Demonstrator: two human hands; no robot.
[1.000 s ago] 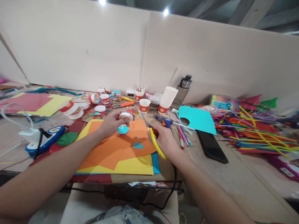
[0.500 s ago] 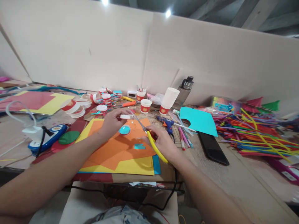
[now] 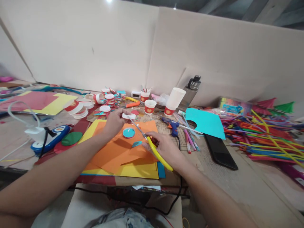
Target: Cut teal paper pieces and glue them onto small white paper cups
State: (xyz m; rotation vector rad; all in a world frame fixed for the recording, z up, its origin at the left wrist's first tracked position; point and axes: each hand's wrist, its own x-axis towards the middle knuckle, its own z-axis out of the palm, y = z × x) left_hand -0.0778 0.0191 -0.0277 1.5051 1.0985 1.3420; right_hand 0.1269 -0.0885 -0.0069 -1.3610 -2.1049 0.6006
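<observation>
My left hand (image 3: pixel 116 121) pinches a short white paper ring (image 3: pixel 129 116) that looks cut from a paper cup. My right hand (image 3: pixel 163 145) is closed round a pair of scissors (image 3: pixel 159 155) with yellow handles. The tips of the scissors reach the ring; I cannot tell how far apart the blades are. Below the ring, a cyan-topped disc (image 3: pixel 128 133) lies on orange paper (image 3: pixel 111 158). A small cyan paper piece (image 3: pixel 137 144) is tilted near my right fingertips. Yellow paper (image 3: pixel 142 173) sticks out from under the orange.
At the back stand a paper cup (image 3: pixel 150 107), a cup stack (image 3: pixel 174 102) and a bottle (image 3: pixel 189 91). Right of my hands are a blue glue gun (image 3: pixel 174 126), markers (image 3: pixel 188 142), cyan paper (image 3: pixel 206 123), a black phone (image 3: pixel 220 153) and pipe cleaners (image 3: pixel 268 136). A blue power strip (image 3: pixel 53 139) lies left.
The white ring has tipped to show more of its round face. The small cyan piece has shifted and tilted. The whole view has moved slightly.
</observation>
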